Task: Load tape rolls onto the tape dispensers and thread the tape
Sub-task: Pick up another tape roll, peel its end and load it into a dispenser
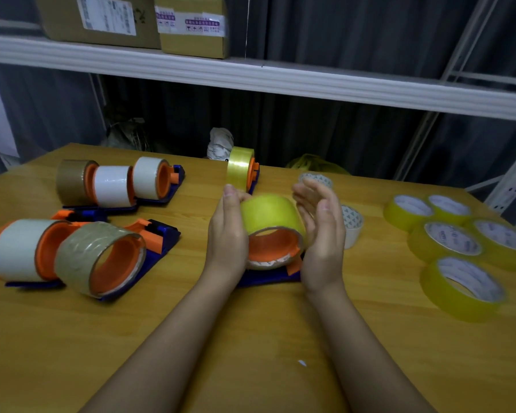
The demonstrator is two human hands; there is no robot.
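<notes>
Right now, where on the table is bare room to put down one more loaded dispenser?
The near table edge around the forearms is bare wood. A bare strip also lies between the right hand and the yellow rolls. The left is crowded with loaded dispensers.

Between the left hand and right hand sits a yellow roll of glossy, smooth film on a matt orange plastic hub; its base is dark blue plastic. Under both hands the table shows smooth wood grain with a soft sheen. Right of the right hand, yellow rolls look translucent and shiny, with printed paper cores. Left of the left hand, a brown roll looks wrinkled and duller, a white roll smooth. Beyond the hands, boxes are matt cardboard with paper labels.
</notes>
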